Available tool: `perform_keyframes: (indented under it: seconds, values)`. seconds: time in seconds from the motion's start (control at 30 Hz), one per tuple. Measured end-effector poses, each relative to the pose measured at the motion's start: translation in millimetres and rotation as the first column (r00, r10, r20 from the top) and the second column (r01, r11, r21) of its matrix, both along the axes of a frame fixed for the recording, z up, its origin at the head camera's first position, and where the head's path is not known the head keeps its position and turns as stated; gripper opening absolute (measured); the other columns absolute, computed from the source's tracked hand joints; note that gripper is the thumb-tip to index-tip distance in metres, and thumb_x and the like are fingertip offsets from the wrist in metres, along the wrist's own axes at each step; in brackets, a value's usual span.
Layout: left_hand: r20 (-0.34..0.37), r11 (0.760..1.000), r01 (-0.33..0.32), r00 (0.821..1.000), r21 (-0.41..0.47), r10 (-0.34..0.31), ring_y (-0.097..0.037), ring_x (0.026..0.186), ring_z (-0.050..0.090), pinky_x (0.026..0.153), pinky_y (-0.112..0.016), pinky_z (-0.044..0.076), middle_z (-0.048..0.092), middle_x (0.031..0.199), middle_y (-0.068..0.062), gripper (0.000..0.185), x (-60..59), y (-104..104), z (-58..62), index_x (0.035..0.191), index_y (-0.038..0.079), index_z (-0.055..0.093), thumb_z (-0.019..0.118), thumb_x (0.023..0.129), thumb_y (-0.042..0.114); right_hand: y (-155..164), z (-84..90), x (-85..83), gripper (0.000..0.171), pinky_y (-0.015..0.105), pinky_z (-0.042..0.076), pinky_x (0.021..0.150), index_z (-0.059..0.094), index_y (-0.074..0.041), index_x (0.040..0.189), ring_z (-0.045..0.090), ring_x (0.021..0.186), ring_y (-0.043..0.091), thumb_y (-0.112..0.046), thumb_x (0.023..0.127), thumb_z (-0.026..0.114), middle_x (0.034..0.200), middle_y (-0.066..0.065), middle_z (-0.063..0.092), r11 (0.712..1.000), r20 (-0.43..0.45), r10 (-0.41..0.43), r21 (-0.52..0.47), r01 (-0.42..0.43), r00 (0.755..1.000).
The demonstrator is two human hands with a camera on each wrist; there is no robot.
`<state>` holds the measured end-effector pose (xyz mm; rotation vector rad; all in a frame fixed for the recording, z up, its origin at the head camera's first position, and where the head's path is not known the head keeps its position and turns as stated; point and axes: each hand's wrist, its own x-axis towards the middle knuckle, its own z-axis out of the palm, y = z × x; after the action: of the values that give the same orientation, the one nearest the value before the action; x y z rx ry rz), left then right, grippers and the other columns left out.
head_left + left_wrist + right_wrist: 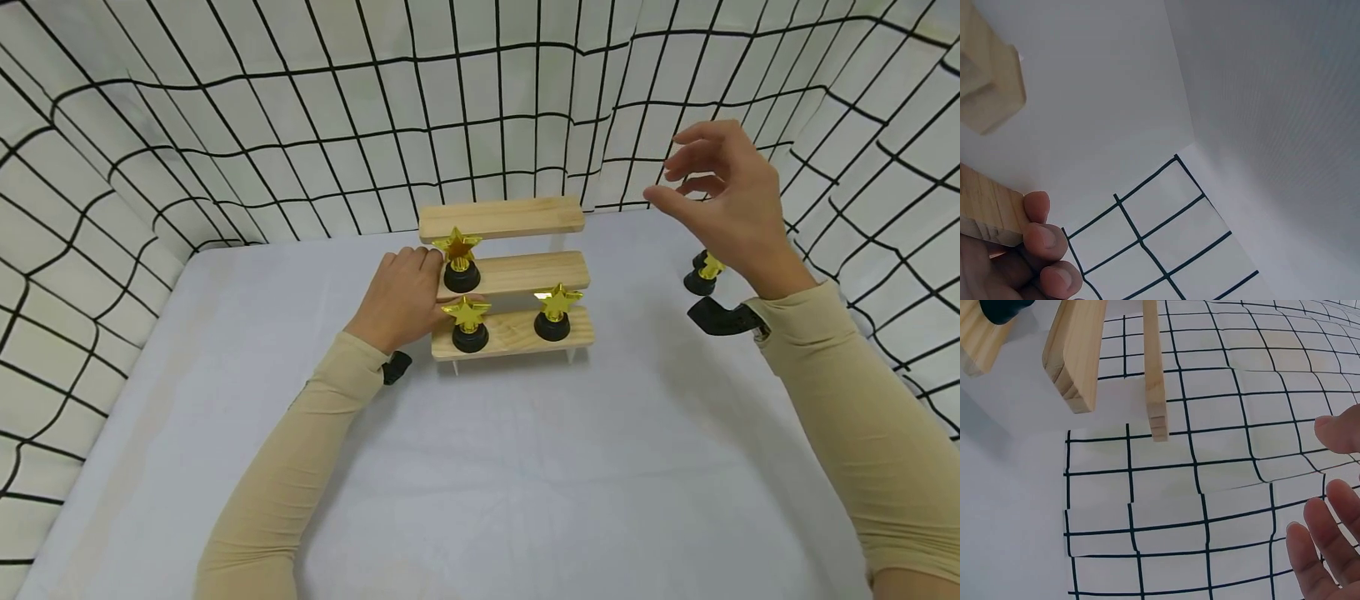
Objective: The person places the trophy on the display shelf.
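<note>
A three-step wooden stand [517, 273] sits mid-table. Gold star trophies on black bases stand on it: one [461, 262] on the middle step, two [467, 325] [554, 312] on the bottom step. My left hand [420, 287] holds the stand's left end, fingers on the middle step beside the trophy there; in the left wrist view its fingertips [1044, 240] curl against the board's end [988, 212]. My right hand [686, 179] hovers empty above the table's right side, fingers loosely spread. A further trophy [703, 275] stands on the table, partly hidden behind that wrist.
The white table [525, 467] is walled on three sides by a black-gridded white cloth [300, 125]. In the right wrist view the stand's boards [1075, 356] show end-on, with my fingers [1329, 550] in front of the cloth. The top step [501, 218] carries nothing.
</note>
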<state>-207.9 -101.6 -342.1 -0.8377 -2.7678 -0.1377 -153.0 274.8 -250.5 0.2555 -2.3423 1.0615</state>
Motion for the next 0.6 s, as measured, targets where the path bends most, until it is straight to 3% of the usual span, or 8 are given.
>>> perform_keyframes:
  seconds: [0.6]
  values:
    - [0.004, 1.000, -0.005, 1.000, 0.005, 0.005, -0.033, 0.094, 0.056, 0.084, -0.045, 0.043, 0.066, 0.107, -0.017, 0.082, 0.4, -0.1, -0.5, 0.117, -0.003, 0.059, 0.061, 0.090, 0.074, 42.0, -31.2, 2.0, 0.054, 0.009, 0.050, 0.089, 0.058, -0.020, 0.132, 0.064, 0.097, 0.002, -0.008, 0.086, 0.082, 0.104, -0.015, 0.063, 0.982, 0.025, -0.085, -0.168, 0.088, 0.996]
